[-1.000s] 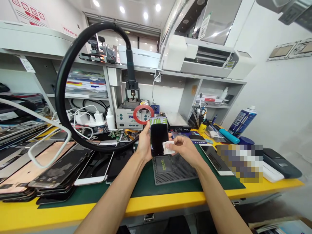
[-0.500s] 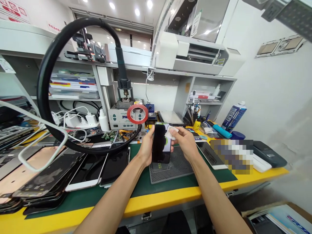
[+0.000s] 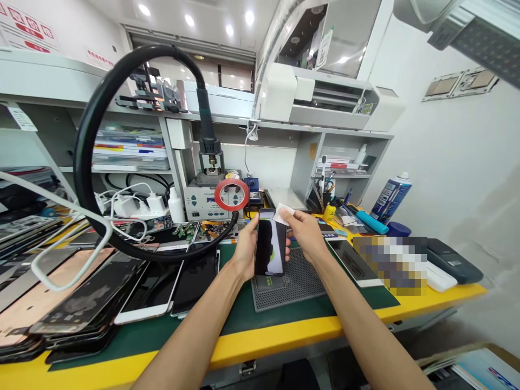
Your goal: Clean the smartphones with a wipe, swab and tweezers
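My left hand (image 3: 245, 249) grips a dark smartphone (image 3: 266, 252) by its left edge, tilted up above the bench with its glossy face toward me. The glass mirrors bright shapes and a green patch. Between the thumb and fingers of my right hand (image 3: 304, 230) is a small white wipe (image 3: 283, 213), at the phone's upper right corner. Other fingers of the right hand show beside the phone's right edge. Below the phone lies a grey perforated mat (image 3: 300, 279) on a green work mat (image 3: 239, 319).
Phone screens (image 3: 152, 290) and stacked panels (image 3: 81, 303) lie on the left. A thick black hose (image 3: 83, 146) loops over them to a control box (image 3: 203, 200). White cables (image 3: 69, 284) hang nearby. On the right are a white-framed phone (image 3: 353, 262) and a spray can (image 3: 392, 197).
The wipe has shifted slightly up and left at the phone's top. The phone's tilt has changed, so its reflection looks different. The camera view has moved a little.
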Motion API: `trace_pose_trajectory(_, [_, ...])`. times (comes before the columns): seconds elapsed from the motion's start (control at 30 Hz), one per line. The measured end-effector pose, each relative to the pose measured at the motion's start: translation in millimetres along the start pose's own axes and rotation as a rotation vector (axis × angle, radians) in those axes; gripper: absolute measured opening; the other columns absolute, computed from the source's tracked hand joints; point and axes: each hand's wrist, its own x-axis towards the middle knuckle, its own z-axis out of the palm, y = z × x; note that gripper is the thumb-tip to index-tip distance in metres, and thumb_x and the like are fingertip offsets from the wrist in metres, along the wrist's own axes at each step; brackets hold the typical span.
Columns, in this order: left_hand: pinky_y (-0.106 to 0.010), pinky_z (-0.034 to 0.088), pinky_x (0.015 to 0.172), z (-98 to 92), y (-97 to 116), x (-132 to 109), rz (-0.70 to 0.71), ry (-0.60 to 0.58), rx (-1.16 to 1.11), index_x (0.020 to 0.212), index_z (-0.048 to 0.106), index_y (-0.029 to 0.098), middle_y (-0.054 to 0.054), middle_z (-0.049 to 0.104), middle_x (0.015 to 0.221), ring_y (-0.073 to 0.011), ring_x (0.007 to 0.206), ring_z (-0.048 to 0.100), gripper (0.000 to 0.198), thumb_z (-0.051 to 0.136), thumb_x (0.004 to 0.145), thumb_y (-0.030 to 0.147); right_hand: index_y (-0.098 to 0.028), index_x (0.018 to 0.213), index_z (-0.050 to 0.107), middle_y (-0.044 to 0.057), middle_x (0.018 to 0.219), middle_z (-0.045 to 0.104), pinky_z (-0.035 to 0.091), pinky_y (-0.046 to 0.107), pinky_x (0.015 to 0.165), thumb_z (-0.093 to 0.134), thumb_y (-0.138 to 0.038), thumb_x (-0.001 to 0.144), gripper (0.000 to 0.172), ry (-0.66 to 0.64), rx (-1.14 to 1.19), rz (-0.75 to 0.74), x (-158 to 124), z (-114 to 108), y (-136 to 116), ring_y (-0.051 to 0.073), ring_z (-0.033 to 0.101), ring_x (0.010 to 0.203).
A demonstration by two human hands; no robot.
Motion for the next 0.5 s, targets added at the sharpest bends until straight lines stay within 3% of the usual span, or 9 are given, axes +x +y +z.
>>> trace_pose_trajectory(0.2, [-0.038, 0.057, 0.062, -3.2, -2.0, 2.9, 0.02, 0.02, -0.05, 0.099, 0.068, 0.01, -0.014, 0.071, 0.076, -0.0265, 0.066, 0.07, 0.056, 0.05, 0.086, 0.062, -0.016, 0.094, 0.066, -0.002, 0.049, 0.055, 0.028, 0.022, 0.031, 0.063, -0.07, 0.072, 0.057, -0.097, -0.228, 0.103, 21.2, 11.7, -11.5, 0.011, 0.043, 0.034])
trace_pose_trajectory(0.4, [-0.04, 0.056, 0.066, -6.7, -0.7, 4.2, 0.022, 0.063, -0.089, 0.104, 0.068, 0.011, -0.014, 0.073, 0.081, -0.0292, 0.072, 0.07, 0.061, 0.047, 0.086, 0.066, -0.014, 0.097, 0.067, 0.005, 0.073, 0.069, 0.041, 0.023, 0.046, 0.071, -0.068, 0.064, 0.064, 0.055, -0.382, 0.053, 30.0, 32.0, -5.4, 0.017, 0.061, 0.058])
trace_pose_trajectory(0.5, [-0.041, 0.056, 0.072, -6.0, 1.8, 4.2, 0.072, 0.069, -0.126, 0.108, 0.067, 0.011, -0.014, 0.073, 0.087, -0.0312, 0.08, 0.07, 0.066, 0.047, 0.084, 0.07, -0.014, 0.095, 0.067, 0.006, 0.085, 0.071, 0.047, 0.026, 0.058, 0.07, -0.062, 0.068, 0.055, 0.014, -0.355, -0.019, 24.2, 37.1, -1.6, 0.021, 0.066, 0.076])
